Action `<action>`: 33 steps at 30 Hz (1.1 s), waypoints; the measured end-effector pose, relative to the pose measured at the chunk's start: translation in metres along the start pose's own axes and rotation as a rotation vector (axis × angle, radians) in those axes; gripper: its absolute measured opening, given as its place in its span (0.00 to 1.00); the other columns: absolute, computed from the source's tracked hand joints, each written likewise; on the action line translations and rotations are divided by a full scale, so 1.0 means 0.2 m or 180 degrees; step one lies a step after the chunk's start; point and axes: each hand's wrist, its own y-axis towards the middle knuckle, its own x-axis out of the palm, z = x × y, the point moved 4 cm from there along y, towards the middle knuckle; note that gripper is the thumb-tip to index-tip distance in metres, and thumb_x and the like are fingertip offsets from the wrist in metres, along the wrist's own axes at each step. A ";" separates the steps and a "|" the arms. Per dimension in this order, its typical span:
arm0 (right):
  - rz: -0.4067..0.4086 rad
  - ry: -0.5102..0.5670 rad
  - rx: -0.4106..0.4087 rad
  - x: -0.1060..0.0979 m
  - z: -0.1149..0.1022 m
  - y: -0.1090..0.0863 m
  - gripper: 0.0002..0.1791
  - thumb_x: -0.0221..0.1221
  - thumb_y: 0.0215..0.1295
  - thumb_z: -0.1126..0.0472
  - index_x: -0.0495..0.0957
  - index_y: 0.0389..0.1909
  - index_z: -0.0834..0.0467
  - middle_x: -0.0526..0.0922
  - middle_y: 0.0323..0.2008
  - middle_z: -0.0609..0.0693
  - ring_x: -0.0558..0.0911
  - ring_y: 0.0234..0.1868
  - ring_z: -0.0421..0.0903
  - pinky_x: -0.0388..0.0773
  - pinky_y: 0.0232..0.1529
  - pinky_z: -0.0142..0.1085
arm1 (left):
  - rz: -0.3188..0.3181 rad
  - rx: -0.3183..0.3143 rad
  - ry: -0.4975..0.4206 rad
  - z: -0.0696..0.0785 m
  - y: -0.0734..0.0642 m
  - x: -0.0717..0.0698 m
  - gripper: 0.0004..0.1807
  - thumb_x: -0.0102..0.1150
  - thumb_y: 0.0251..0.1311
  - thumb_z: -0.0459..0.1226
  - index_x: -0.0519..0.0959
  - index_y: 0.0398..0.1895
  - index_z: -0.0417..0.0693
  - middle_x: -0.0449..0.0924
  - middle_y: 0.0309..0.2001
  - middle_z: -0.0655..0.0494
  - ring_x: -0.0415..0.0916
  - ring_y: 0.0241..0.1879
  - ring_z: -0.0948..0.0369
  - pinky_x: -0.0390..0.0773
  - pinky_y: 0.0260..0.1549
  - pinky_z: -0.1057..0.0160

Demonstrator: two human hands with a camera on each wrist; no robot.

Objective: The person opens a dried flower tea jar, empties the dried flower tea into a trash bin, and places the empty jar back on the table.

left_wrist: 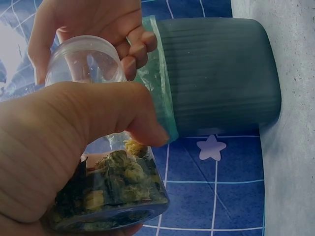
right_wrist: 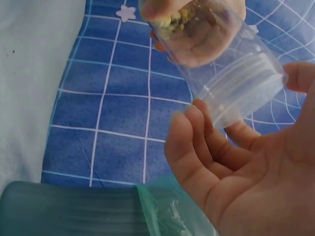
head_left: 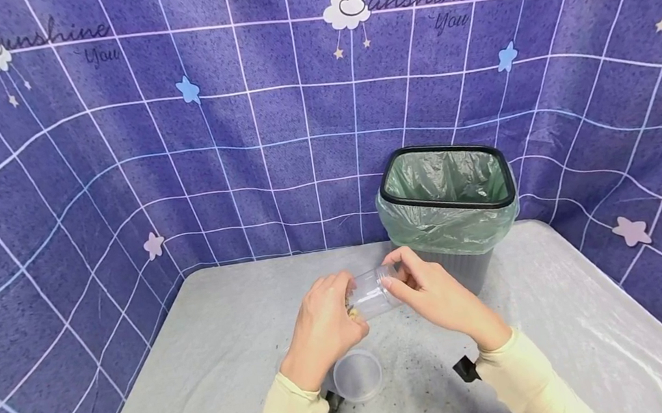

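Note:
A clear plastic jar (head_left: 373, 293) lies tilted in the air above the table, its mouth toward the right. Dried yellowish flowers and dark leaves (left_wrist: 118, 179) are gathered at its bottom end. My left hand (head_left: 328, 320) grips the jar around that bottom end, thumb across its side. At the mouth end, my right hand (head_left: 434, 290) holds the ridged rim (right_wrist: 246, 88) between thumb and curled fingers. A round translucent lid (head_left: 358, 375) rests on the table below the left hand.
A grey bin (head_left: 475, 268) with a green liner bag (head_left: 445, 230) and black rim frame (head_left: 510, 174) stands at the back right, just behind the right hand. Dark crumbs dot the grey tabletop (head_left: 225, 357). A blue gridded curtain (head_left: 270, 117) surrounds the table's back and sides.

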 end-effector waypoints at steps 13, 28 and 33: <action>-0.0299 0.0256 -0.0356 -0.04 -0.01 0.00 0.24 0.64 0.71 0.53 0.69 0.64 0.44 0.81 0.40 0.44 0.83 0.39 0.41 0.83 0.40 0.37 | -0.0105 -0.0014 -0.0057 -0.01 0.00 0.00 0.25 0.73 0.25 0.35 0.77 0.36 0.53 0.74 0.27 0.63 0.70 0.30 0.61 0.74 0.32 0.61; -0.0397 0.0500 -0.0736 -0.05 -0.02 -0.02 0.30 0.67 0.65 0.65 0.69 0.65 0.48 0.79 0.53 0.45 0.84 0.48 0.44 0.85 0.49 0.40 | -0.0165 0.0001 -0.0121 -0.01 0.00 0.01 0.24 0.72 0.25 0.35 0.78 0.35 0.54 0.76 0.27 0.63 0.70 0.30 0.62 0.74 0.32 0.61; -0.0389 0.0479 -0.0793 -0.05 -0.03 -0.02 0.31 0.68 0.62 0.67 0.69 0.63 0.48 0.77 0.55 0.43 0.83 0.49 0.44 0.85 0.48 0.41 | -0.0203 -0.0004 -0.0140 -0.01 0.00 0.01 0.24 0.72 0.25 0.35 0.78 0.35 0.54 0.77 0.28 0.63 0.71 0.30 0.62 0.75 0.32 0.62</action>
